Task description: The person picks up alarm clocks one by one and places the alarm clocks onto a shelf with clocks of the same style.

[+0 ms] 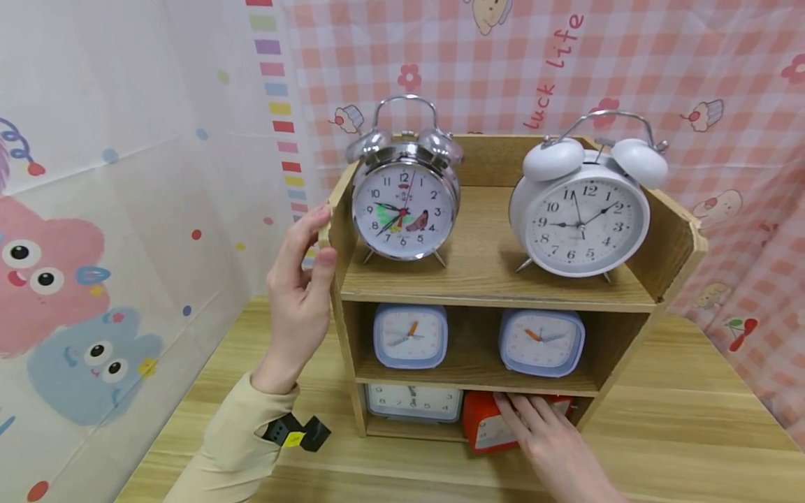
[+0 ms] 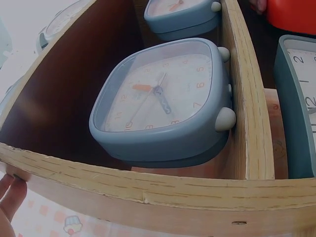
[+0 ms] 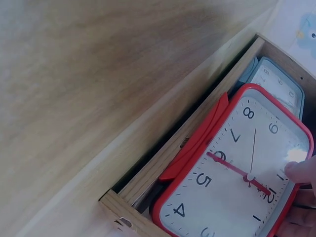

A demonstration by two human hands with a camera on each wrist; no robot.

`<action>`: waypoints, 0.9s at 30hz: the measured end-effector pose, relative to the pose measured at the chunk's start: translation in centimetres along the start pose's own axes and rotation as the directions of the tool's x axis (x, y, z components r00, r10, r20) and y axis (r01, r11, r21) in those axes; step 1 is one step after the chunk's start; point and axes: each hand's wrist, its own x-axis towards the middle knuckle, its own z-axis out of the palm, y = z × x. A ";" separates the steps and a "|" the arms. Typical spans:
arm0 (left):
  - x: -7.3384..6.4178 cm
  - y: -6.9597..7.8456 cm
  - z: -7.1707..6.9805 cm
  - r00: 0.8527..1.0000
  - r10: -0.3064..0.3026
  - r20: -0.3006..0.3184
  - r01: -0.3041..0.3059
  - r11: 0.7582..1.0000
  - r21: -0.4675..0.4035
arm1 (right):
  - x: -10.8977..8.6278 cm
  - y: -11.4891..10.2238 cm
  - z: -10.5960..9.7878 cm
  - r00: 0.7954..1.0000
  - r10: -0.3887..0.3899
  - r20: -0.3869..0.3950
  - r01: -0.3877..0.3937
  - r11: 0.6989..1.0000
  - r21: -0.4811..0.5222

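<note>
My left hand (image 1: pixel 302 300) rests its fingertips against the left side panel of a small wooden shelf (image 1: pixel 465 297). In the left wrist view, its fingers (image 2: pixel 12 197) touch the panel from outside. At the lowest tier, my right hand (image 1: pixel 553 433) holds a red alarm clock (image 1: pixel 493 429), which sticks out in front and is tilted. The right wrist view shows the thumb (image 3: pixel 302 171) on the clock's white face and the other fingers behind its top edge. Left of the red clock stands a blue-grey rectangular clock (image 1: pixel 415 403).
On the top tier stand a silver twin-bell clock (image 1: pixel 405 209) and a white one (image 1: pixel 581 216). Two small blue clocks (image 1: pixel 411 335) (image 1: pixel 542 342) occupy the middle tier. The shelf stands on a wood-patterned table (image 1: pixel 679 419), with printed curtains (image 1: pixel 157 175) behind and left.
</note>
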 end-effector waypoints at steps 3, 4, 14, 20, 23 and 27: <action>0.0 0.0 0.0 1.000 -0.002 -0.001 0.002 1.000 -0.001 | 0.2 -0.1 0.0 1.000 0.018 0.005 -0.018 1.000 -0.011; 0.0 0.0 0.0 1.000 -0.002 -0.002 0.002 1.000 0.000 | 0.2 -0.2 0.0 1.000 0.024 0.007 -0.024 1.000 -0.013; 0.0 0.0 0.0 1.000 0.001 -0.002 -0.001 1.000 0.008 | 0.4 -0.6 0.1 0.998 0.067 0.003 -0.067 0.998 -0.020; 0.0 0.0 0.0 1.000 0.005 -0.007 -0.005 1.000 -0.004 | 0.7 -0.7 0.4 0.995 0.076 -0.062 -0.077 0.997 -0.015; 0.0 0.0 0.0 1.000 0.005 -0.009 -0.005 1.000 -0.007 | 0.9 -0.6 0.7 0.991 0.077 -0.110 -0.079 0.997 -0.015; 0.0 0.0 0.0 1.000 0.006 -0.007 -0.006 1.000 0.000 | 1.0 -0.5 1.1 0.985 0.078 -0.157 -0.079 0.997 -0.001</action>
